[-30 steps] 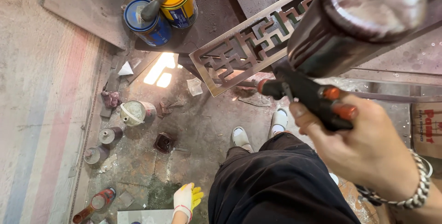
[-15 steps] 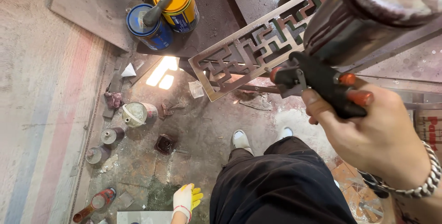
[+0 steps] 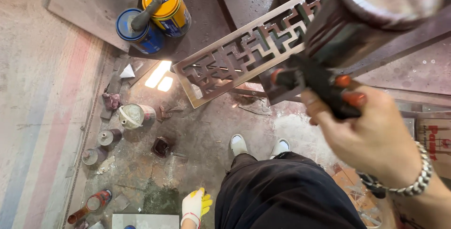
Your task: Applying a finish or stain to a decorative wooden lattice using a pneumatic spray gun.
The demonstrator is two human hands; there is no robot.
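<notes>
Up close, right of view: right hand (image 3: 371, 135) clamped on the black grip of a spray gun (image 3: 324, 85), bare, chain bracelet (image 3: 413, 182) on the wrist.
Spray gun: black body with orange-red knobs, blurred by closeness; big cup (image 3: 371, 12) on top, stained dark red-brown, pale lid.
Gun position: held in the air over the lattice panel (image 3: 244, 52); whether it touches the panel, can't tell.
Lattice panel: long metal fretwork strip, brownish coating, runs diagonally from lower left to upper right, lying on dark supports above the floor.
Left hand: left hand (image 3: 195, 206) low at the bottom edge, white glove with yellow fingers, fingers loosely apart, holding nothing visible.
Legs: black trousers (image 3: 286, 191), two white shoes (image 3: 259, 145) on the concrete floor (image 3: 206, 130).
Far left top: grey sheet (image 3: 94, 8) lying flat on the floor.
Cans: blue paint can (image 3: 141, 31) and yellow paint can (image 3: 167, 5) touching side by side, a tool handle (image 3: 150, 10) lying across both lids.
Floor clutter, left: white tub (image 3: 134, 115), small dark-red pot (image 3: 162, 146), two grey cups (image 3: 101, 146), a red-stained rag (image 3: 112, 101), scraps of paper.
Bottom left: tipped red bottle (image 3: 91, 204) lying on its side.
Right edge: cardboard box (image 3: 434, 139), partly out of view.
</notes>
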